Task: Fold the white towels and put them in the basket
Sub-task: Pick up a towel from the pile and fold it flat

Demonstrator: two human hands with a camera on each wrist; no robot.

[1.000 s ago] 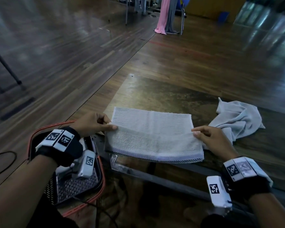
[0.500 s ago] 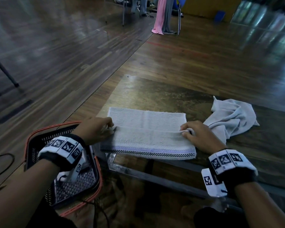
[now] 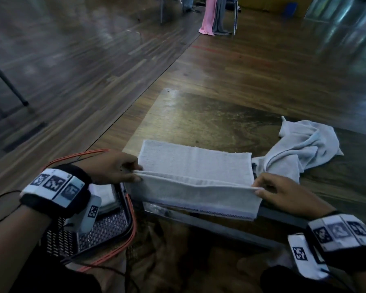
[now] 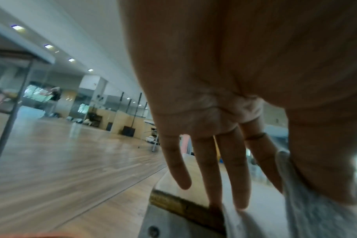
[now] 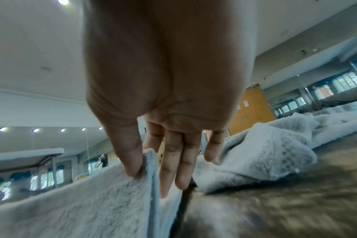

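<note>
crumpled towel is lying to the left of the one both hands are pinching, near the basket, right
Not quite. The head view shows the crumpled towel on the right of the towel being folded, which the left hand and right hand pinch at its ends. The basket is on the left.

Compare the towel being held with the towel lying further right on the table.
The held towel is spread flat and partly folded; the right towel is crumpled. The left hand and right hand pinch the held towel's ends; nothing touches the right towel. Both are white and lie on the table.
</note>
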